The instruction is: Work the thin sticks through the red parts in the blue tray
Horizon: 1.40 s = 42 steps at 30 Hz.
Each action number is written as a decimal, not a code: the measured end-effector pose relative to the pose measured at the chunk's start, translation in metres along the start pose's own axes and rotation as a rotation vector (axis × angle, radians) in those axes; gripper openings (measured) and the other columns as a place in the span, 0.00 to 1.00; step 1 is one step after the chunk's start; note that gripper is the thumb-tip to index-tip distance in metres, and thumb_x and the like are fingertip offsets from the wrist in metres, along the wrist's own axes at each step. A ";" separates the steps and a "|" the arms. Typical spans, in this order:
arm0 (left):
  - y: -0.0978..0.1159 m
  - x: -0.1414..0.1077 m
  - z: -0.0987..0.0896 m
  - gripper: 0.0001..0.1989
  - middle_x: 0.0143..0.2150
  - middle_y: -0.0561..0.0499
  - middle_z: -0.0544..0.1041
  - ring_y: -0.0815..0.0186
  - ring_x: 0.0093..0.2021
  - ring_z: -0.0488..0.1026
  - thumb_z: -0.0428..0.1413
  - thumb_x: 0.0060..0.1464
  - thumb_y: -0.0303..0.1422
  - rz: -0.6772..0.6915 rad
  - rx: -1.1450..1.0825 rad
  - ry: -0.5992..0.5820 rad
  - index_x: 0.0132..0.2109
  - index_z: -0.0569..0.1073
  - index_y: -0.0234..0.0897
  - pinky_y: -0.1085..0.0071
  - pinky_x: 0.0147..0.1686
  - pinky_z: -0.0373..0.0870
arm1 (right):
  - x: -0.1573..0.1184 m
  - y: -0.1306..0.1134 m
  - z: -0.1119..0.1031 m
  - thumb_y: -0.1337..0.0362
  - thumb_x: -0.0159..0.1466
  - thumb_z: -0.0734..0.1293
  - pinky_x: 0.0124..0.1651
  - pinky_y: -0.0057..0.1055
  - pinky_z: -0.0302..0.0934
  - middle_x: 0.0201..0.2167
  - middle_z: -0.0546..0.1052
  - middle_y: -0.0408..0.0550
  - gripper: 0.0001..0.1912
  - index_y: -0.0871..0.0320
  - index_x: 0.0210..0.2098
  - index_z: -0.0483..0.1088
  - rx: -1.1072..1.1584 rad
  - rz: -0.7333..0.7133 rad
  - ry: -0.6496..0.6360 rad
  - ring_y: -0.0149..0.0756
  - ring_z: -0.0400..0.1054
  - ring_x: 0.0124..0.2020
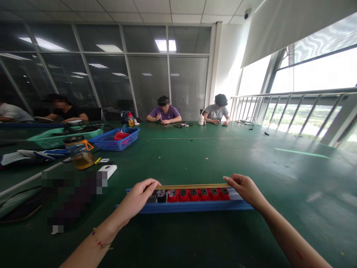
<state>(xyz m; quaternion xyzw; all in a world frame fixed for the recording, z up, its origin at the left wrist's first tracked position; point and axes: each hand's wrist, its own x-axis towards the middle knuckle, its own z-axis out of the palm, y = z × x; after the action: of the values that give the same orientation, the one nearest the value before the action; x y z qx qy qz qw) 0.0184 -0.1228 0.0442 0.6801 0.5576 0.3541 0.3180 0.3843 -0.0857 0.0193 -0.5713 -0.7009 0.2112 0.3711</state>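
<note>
A long blue tray (195, 207) lies across the green table in front of me. Inside it stands a row of several red parts (193, 195) with dark tops, with a black part (161, 196) at the row's left end. Thin yellowish strips (192, 186) run along the tray's far side. My left hand (143, 193) pinches the strips' left end between thumb and fingers. At their right end, my right hand (245, 188) is closed on them in the same way, its wrist over the tray's right part.
On the left are a blue basket (115, 143) holding a red item, a green basket (50, 140) with dark cables, a jar of amber liquid (83, 160) and a white device (111, 169). Several people sit at the table's far side.
</note>
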 end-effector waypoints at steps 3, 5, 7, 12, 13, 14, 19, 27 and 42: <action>-0.005 0.002 0.003 0.18 0.29 0.53 0.67 0.67 0.31 0.63 0.45 0.52 0.45 -0.036 -0.069 0.073 0.43 0.69 0.40 0.74 0.31 0.59 | -0.003 0.000 -0.001 0.47 0.54 0.62 0.20 0.24 0.49 0.15 0.63 0.38 0.19 0.58 0.25 0.64 0.188 0.050 -0.116 0.26 0.54 0.17; -0.007 0.003 0.004 0.19 0.27 0.54 0.65 0.68 0.30 0.62 0.46 0.52 0.44 -0.040 -0.095 0.081 0.45 0.67 0.40 0.74 0.31 0.59 | -0.003 0.000 -0.004 0.47 0.52 0.64 0.20 0.24 0.51 0.16 0.64 0.38 0.18 0.58 0.25 0.64 0.303 0.088 -0.175 0.26 0.56 0.17; -0.008 0.002 0.005 0.19 0.27 0.55 0.63 0.68 0.30 0.61 0.46 0.52 0.44 -0.048 -0.115 0.067 0.46 0.66 0.40 0.74 0.31 0.60 | -0.003 0.001 -0.005 0.48 0.51 0.65 0.22 0.24 0.53 0.17 0.65 0.38 0.19 0.58 0.25 0.63 0.387 0.116 -0.172 0.26 0.58 0.18; -0.010 0.002 0.006 0.18 0.28 0.54 0.64 0.67 0.32 0.63 0.46 0.52 0.44 -0.073 -0.145 0.030 0.46 0.66 0.39 0.73 0.33 0.61 | -0.004 0.003 0.001 0.45 0.51 0.64 0.22 0.25 0.54 0.19 0.66 0.39 0.21 0.57 0.29 0.63 0.419 0.131 -0.094 0.27 0.58 0.19; -0.011 0.002 0.006 0.18 0.28 0.54 0.64 0.67 0.32 0.63 0.45 0.52 0.44 -0.073 -0.144 0.028 0.46 0.66 0.39 0.73 0.33 0.61 | -0.005 0.003 0.003 0.45 0.51 0.64 0.22 0.25 0.54 0.19 0.66 0.39 0.21 0.57 0.31 0.63 0.404 0.123 -0.091 0.27 0.59 0.19; -0.013 0.003 0.006 0.18 0.28 0.54 0.65 0.67 0.32 0.63 0.45 0.52 0.44 -0.072 -0.139 0.029 0.46 0.66 0.39 0.73 0.33 0.61 | -0.006 0.004 0.004 0.44 0.52 0.63 0.23 0.25 0.55 0.19 0.66 0.39 0.22 0.57 0.32 0.63 0.386 0.114 -0.089 0.28 0.59 0.20; -0.020 0.007 0.006 0.18 0.29 0.54 0.66 0.67 0.33 0.64 0.45 0.52 0.44 -0.077 -0.106 0.035 0.45 0.67 0.39 0.72 0.33 0.61 | -0.006 0.006 0.007 0.45 0.53 0.62 0.23 0.26 0.55 0.19 0.66 0.40 0.20 0.57 0.32 0.62 0.323 0.086 -0.108 0.29 0.60 0.20; -0.018 0.008 0.003 0.17 0.33 0.52 0.70 0.66 0.34 0.66 0.44 0.52 0.43 -0.070 -0.056 0.037 0.43 0.68 0.38 0.72 0.33 0.61 | -0.001 0.013 0.012 0.50 0.56 0.62 0.23 0.25 0.54 0.17 0.65 0.38 0.16 0.57 0.31 0.64 0.197 0.036 -0.161 0.29 0.60 0.20; -0.029 0.010 0.006 0.18 0.37 0.52 0.73 0.63 0.38 0.69 0.43 0.53 0.44 -0.085 0.006 -0.026 0.46 0.67 0.42 0.72 0.35 0.63 | 0.000 0.018 0.015 0.47 0.57 0.60 0.26 0.26 0.57 0.20 0.67 0.40 0.17 0.56 0.30 0.63 0.143 0.031 -0.137 0.31 0.62 0.23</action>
<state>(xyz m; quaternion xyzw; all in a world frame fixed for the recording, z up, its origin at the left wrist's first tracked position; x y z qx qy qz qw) 0.0088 -0.1077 0.0181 0.6612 0.5828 0.3299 0.3381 0.3841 -0.0786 -0.0034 -0.5382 -0.6991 0.3050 0.3586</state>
